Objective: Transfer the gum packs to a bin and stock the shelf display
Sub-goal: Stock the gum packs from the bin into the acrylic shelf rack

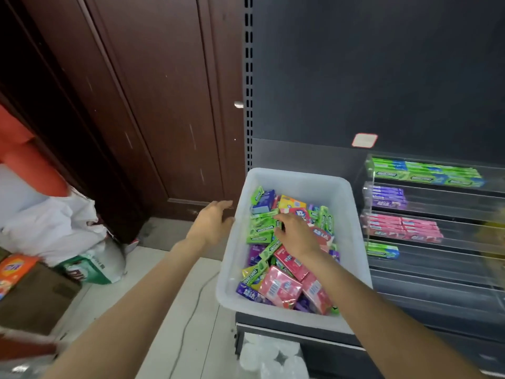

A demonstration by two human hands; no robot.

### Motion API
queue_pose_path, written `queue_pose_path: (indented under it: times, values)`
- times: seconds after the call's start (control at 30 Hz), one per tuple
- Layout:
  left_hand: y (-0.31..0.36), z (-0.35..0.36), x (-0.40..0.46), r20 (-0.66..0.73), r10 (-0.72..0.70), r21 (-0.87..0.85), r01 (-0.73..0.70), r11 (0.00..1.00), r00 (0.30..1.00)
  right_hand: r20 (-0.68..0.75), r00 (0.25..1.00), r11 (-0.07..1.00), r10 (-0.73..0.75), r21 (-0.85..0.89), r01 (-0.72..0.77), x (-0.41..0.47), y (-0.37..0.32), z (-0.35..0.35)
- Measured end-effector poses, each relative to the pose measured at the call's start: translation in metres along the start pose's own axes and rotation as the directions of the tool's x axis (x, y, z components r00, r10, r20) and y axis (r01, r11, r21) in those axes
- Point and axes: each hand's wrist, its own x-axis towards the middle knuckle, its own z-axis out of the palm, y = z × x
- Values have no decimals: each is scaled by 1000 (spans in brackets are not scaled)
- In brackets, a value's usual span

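A white plastic bin [300,179] stands on the dark shelf, filled with several green, pink and purple gum packs [278,288]. My right hand [296,236] reaches down into the bin, its fingertips on a green gum pack [262,228]. Whether the fingers grip that pack cannot be seen. My left hand [214,222] hovers just outside the bin's left wall, fingers relaxed and holding nothing. To the right a clear tiered display [367,203] holds rows of green packs [426,175], purple packs [388,196] and pink packs [404,228].
A dark wooden door [153,105] stands to the left of the slotted shelf upright [248,77]. White bags [52,225], a green-and-white sack and an orange box [13,272] lie on the floor at left. White wrapped rolls [270,356] sit below the shelf.
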Motion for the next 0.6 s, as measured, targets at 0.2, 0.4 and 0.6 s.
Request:
queue_pose_path:
  times: [0.2,0.4,0.6]
  values:
    - [-16,5,10,237,71,-210,-20,977,969,70,994,985,82,-157,-70,11,-7,19]
    - [-21,5,18,147,121,-210,-89,974,982,-18,993,975,121,-185,-122,17,-11,20]
    - [-2,1,31,28,265,-194,-255,947,964,-183,980,995,78,83,-63,12,-11,1]
